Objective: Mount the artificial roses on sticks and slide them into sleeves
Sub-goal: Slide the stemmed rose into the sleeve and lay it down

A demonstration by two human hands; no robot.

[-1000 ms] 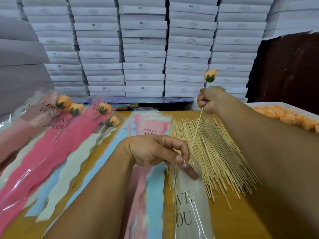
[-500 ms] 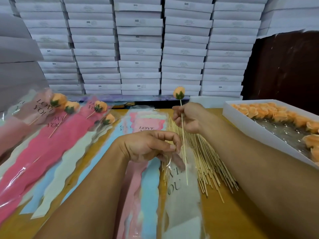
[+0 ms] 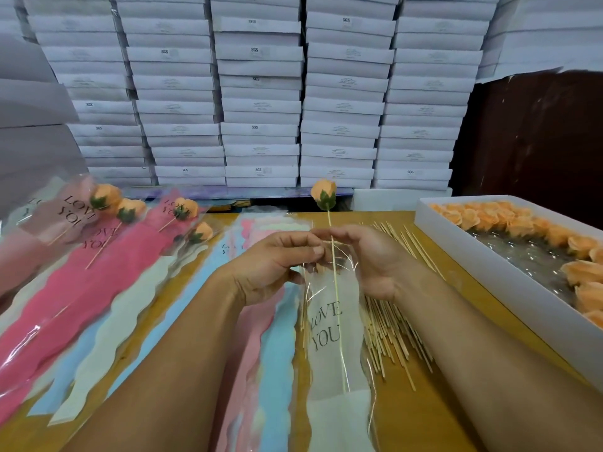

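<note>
Rose (image 3: 323, 194) stands on a stick (image 3: 336, 298) that runs down inside a clear sleeve (image 3: 329, 327) printed LOVE YOU. The left hand (image 3: 274, 265) pinches the sleeve's mouth; the right hand (image 3: 375, 259) curls round the stick just beside it, rose above both. Loose sticks (image 3: 391, 331) lie under the right wrist. A box (image 3: 509, 282) of roses sits right of the grip, finished sleeves (image 3: 81, 256) left.

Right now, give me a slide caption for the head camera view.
Both hands, left and right, feed a stick-mounted orange rose into a clear "LOVE YOU" sleeve.
</note>
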